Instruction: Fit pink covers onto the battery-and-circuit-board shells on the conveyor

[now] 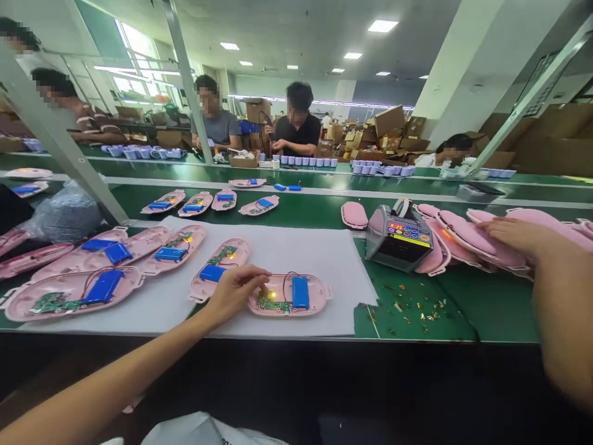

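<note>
My left hand [237,287] has its thumb and fingers pinched together at the left end of an open pink case half [319,296] lying on the white sheet. What sits between the fingertips is hidden. Inside that case half are a green circuit board [274,304] with a lit yellow light and a blue battery pack [300,292]. On the right, my right hand [514,235] rests over a pile of pink padded covers [463,230], fingers stretched out across one of them. Left of my left hand lies another pink case half [241,247] with a board and battery.
A black device with a lit display [401,235] stands beside the pile. Metal scraps [428,315] are scattered on the green bench. More pink case halves [134,278] lie to the left, and a slanted metal post [88,154] rises there. Co-workers [301,127] sit opposite.
</note>
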Motion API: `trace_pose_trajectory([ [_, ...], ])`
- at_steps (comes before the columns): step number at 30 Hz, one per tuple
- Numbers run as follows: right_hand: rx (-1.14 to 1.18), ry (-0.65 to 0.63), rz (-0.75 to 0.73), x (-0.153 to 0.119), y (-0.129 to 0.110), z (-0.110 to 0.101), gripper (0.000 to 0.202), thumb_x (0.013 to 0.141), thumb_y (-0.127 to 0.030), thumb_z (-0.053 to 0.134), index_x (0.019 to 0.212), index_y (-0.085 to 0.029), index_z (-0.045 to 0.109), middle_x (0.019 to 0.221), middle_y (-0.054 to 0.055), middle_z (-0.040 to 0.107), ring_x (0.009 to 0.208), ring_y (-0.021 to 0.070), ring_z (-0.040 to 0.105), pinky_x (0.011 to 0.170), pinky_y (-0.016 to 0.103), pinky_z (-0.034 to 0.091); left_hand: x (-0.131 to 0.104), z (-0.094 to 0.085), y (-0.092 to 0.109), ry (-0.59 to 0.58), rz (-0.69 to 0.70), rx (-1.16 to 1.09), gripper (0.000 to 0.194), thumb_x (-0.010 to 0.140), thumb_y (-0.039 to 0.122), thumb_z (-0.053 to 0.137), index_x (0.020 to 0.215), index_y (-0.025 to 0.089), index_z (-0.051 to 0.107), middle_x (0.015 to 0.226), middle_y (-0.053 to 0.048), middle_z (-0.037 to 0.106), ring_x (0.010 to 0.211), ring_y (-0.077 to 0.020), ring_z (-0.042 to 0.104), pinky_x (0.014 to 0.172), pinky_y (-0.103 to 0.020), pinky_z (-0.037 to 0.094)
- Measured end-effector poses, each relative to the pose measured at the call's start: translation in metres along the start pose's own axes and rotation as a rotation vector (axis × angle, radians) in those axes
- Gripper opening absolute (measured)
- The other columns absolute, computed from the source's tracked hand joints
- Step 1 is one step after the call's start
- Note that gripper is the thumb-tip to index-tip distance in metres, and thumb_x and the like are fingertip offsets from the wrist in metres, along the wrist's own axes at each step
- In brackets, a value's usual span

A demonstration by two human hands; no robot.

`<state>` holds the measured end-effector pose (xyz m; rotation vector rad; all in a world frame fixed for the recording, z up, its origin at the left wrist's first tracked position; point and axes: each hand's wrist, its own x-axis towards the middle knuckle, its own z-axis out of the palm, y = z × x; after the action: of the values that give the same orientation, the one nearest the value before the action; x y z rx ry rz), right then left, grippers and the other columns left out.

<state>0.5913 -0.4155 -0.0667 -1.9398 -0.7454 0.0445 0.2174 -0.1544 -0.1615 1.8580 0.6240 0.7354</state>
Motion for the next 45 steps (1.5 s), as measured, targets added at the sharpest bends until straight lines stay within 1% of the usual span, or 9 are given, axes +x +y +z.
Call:
trace_pose_trajectory([
  [5, 0.122, -0.101, 0.029, -0.093, -0.024, 0.142, 0.064, 0.069, -0.07, 0.061, 0.117, -0.028, 0.065, 0.089, 0.008, 0.071, 0.092, 0.0322, 0.067, 0.067, 0.045, 0.055, -0.001, -0.004, -0.001, 0.02, -0.062, -0.187, 0.023, 0.076, 0.035, 0.073, 0.085, 0.014, 0.074, 0.07, -0.004, 0.073, 0.066, -0.018, 0.071, 0.063, -0.025, 0.054],
  [8, 0.335, -0.206, 0.099, -0.096, -0.038, 0.221, 0.066, 0.071, -0.068, 0.057, 0.111, -0.015, 0.063, 0.095, 0.011, 0.069, 0.084, 0.0229, 0.065, 0.073, 0.036, 0.054, -0.003, -0.009, 0.001, 0.0, -0.079, -0.28, 0.018, 0.078, 0.031, 0.072, 0.081, 0.014, 0.071, 0.07, -0.004, 0.073, 0.067, -0.0187, 0.072, 0.06, -0.024, 0.054],
  [11, 0.339, -0.341, 0.067, -0.073, -0.061, 0.258, 0.053, 0.067, -0.055, 0.065, 0.098, -0.013, 0.065, 0.089, 0.009, 0.068, 0.078, 0.0189, 0.06, 0.072, 0.031, 0.05, -0.003, -0.017, 0.004, -0.034, 0.013, -0.205, 0.012, 0.084, 0.026, 0.066, 0.082, 0.015, 0.071, 0.071, -0.003, 0.073, 0.067, -0.0163, 0.071, 0.058, -0.022, 0.051],
  [18, -0.03, -0.886, -0.244, -0.066, -0.103, 0.256, 0.077, 0.064, -0.008, 0.049, 0.14, -0.024, 0.044, 0.114, 0.005, 0.061, 0.091, 0.0147, 0.059, 0.086, 0.03, 0.048, 0.011, -0.026, 0.0, 0.037, 0.414, 0.185, 0.014, 0.091, 0.015, 0.057, 0.085, 0.019, 0.069, 0.103, -0.006, 0.07, 0.091, -0.0172, 0.067, 0.081, -0.028, 0.054],
  [23, -0.193, -0.635, 0.01, -0.086, -0.094, 0.249, 0.06, 0.07, -0.013, 0.063, 0.129, -0.015, 0.053, 0.097, 0.005, 0.064, 0.078, 0.0148, 0.061, 0.073, 0.028, 0.049, 0.016, -0.023, -0.006, -0.016, 0.626, 0.359, 0.021, 0.097, 0.012, 0.044, 0.09, 0.019, 0.062, 0.105, -0.004, 0.069, 0.095, -0.0151, 0.066, 0.081, -0.026, 0.053],
  [28, -0.139, -0.521, -0.21, -0.082, -0.105, 0.239, 0.043, 0.08, -0.013, 0.059, 0.122, -0.022, 0.059, 0.085, 0.0, 0.069, 0.076, 0.0143, 0.062, 0.072, 0.026, 0.048, 0.017, -0.027, 0.001, 0.097, 0.867, 0.512, 0.023, 0.097, 0.011, 0.044, 0.086, 0.019, 0.062, 0.115, -0.008, 0.066, 0.104, -0.0203, 0.062, 0.088, -0.033, 0.052],
  [34, -0.408, -0.576, -0.749, -0.077, -0.127, 0.246, 0.035, 0.088, -0.009, 0.047, 0.118, -0.021, 0.061, 0.1, 0.005, 0.07, 0.088, 0.0174, 0.065, 0.075, 0.027, 0.047, 0.014, -0.025, 0.008, 0.19, 0.725, 0.515, 0.018, 0.093, 0.007, 0.049, 0.09, 0.018, 0.063, 0.121, -0.011, 0.062, 0.11, -0.0232, 0.06, 0.094, -0.039, 0.053],
  [41, -0.215, -0.608, -0.56, -0.077, -0.142, 0.256, 0.029, 0.09, -0.02, 0.051, 0.119, -0.025, 0.053, 0.09, -0.002, 0.072, 0.072, 0.0138, 0.065, 0.067, 0.025, 0.045, 0.021, -0.012, -0.015, 0.203, 0.474, 0.227, 0.014, 0.093, 0.012, 0.051, 0.086, 0.017, 0.063, 0.122, -0.011, 0.057, 0.091, -0.017, 0.066, 0.079, -0.033, 0.057],
  [45, -0.222, -0.588, -0.519, -0.069, -0.151, 0.252, 0.02, 0.088, -0.026, 0.056, 0.108, -0.024, 0.057, 0.085, -0.002, 0.072, 0.065, 0.0135, 0.062, 0.063, 0.025, 0.043, 0.023, -0.011, -0.018, 0.1, 0.277, 0.0, 0.006, 0.089, 0.015, 0.058, 0.087, 0.02, 0.059, 0.09, -0.002, 0.065, 0.075, -0.0147, 0.066, 0.067, -0.027, 0.054],
])
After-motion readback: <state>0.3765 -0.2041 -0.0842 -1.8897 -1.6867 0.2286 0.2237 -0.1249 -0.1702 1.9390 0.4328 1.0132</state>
